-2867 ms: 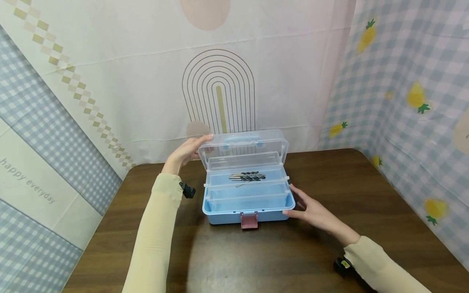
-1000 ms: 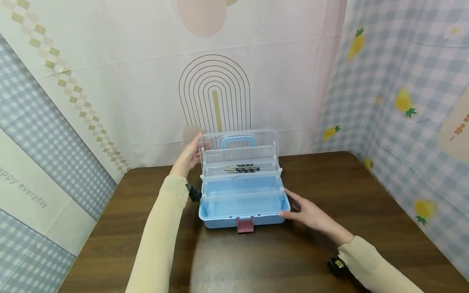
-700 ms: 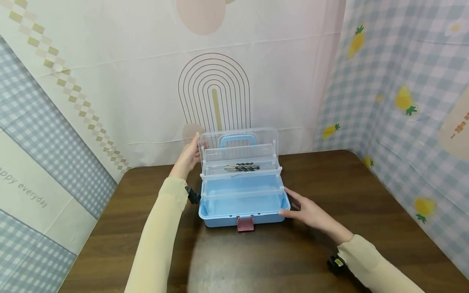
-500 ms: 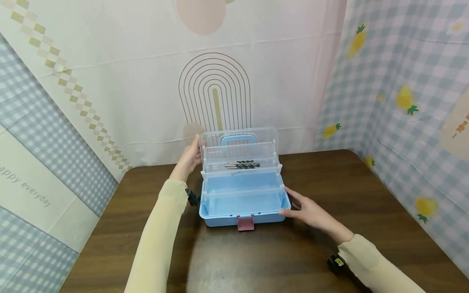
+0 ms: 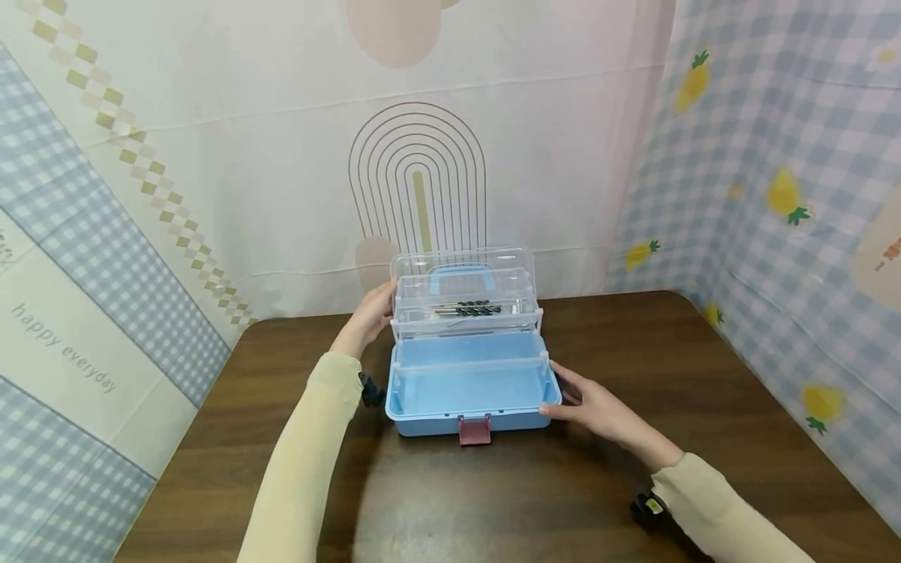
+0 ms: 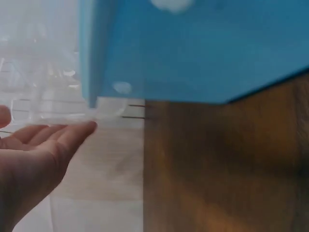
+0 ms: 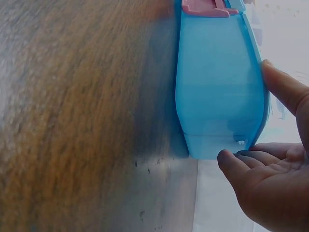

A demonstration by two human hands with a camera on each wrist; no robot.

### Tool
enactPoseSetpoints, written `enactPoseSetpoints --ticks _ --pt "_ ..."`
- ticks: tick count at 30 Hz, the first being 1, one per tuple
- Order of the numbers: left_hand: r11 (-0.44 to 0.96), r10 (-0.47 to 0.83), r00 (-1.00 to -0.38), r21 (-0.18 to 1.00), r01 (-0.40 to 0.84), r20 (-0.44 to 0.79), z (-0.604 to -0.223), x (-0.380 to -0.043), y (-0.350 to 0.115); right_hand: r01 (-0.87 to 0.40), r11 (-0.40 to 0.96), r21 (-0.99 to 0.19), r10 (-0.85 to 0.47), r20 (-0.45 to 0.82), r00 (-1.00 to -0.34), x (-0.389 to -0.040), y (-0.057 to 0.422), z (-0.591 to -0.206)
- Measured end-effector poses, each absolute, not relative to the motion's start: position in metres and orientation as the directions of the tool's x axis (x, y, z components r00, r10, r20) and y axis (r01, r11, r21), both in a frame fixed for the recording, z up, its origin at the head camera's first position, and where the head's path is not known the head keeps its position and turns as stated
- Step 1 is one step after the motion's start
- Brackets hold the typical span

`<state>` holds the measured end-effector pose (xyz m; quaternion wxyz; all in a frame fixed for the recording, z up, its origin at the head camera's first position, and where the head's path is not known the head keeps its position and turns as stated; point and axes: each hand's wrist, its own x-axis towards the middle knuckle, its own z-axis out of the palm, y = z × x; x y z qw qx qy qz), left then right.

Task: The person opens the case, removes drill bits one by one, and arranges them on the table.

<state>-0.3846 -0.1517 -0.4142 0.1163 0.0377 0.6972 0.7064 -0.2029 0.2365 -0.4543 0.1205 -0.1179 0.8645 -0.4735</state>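
Note:
A pale blue toolbox (image 5: 429, 427) stands on the table with its clear lid (image 5: 519, 262) raised and tipped back. Drill bits (image 5: 475, 310) lie in the raised clear upper tray. My left hand (image 5: 369, 314) is at the lid's left edge; its fingers (image 6: 72, 137) extend fairly straight beside the clear plastic in the left wrist view. My right hand (image 5: 594, 409) holds the box's front right corner, its thumb (image 7: 280, 84) on the rim and the other fingers at the side. The pink latch (image 5: 475, 432) hangs down at the front.
A brown wooden table (image 5: 422, 500) carries the box. Behind it hangs a pale patterned cloth (image 5: 281, 195), with a checked, pineapple-printed cloth (image 5: 760, 258) on the right. The blue carrying handle (image 5: 462, 270) is on the lid.
The lid has swung farther back, and the upper tray with the drill bits has risen rearward. My left hand slid from the lid's top corner down its left edge. My right hand stays put.

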Motion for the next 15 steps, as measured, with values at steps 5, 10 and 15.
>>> enactPoseSetpoints --ticks 5,10,15 --pt "0.018 0.252 -0.967 0.999 -0.036 -0.040 -0.424 -0.386 -0.154 -0.090 0.516 -0.852 -0.320 -0.095 -0.943 -0.204 0.239 -0.454" --pt "0.017 0.260 -0.965 1.000 -0.014 -0.018 -0.432 -0.387 -0.154 -0.099 0.501 -0.860 -0.330 -0.084 -0.940 -0.205 0.241 -0.454" --pt "0.043 0.245 -0.969 0.999 -0.030 -0.040 -0.439 -0.387 -0.153 -0.117 0.469 -0.875 -0.354 -0.065 -0.933 -0.206 0.244 -0.456"
